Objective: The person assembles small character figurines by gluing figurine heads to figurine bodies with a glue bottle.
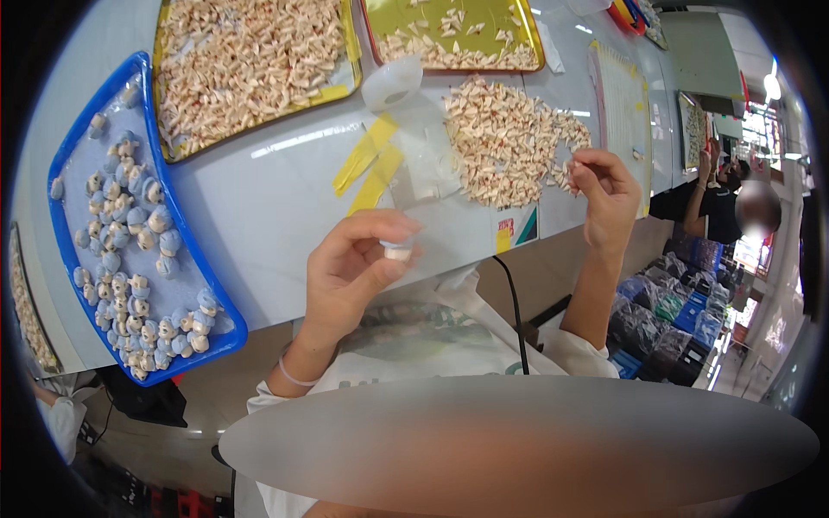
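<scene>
Between the thumb and fingers of my left hand is a small blue-and-white figurine piece, held above the table's near edge. My right hand is closed in a pinch at the right side of a loose pile of small cream pointed pieces. Whatever its fingertips hold, if anything, is too small to make out. To the left, a blue-rimmed tray carries many rounded blue-and-cream pieces that resemble the one in my left hand.
Two yellow trays, one at the back left and one at the back centre, hold more cream pieces. Yellow tape strips and a translucent cup lie between. A black cable hangs at the table's edge. Another person is at far right.
</scene>
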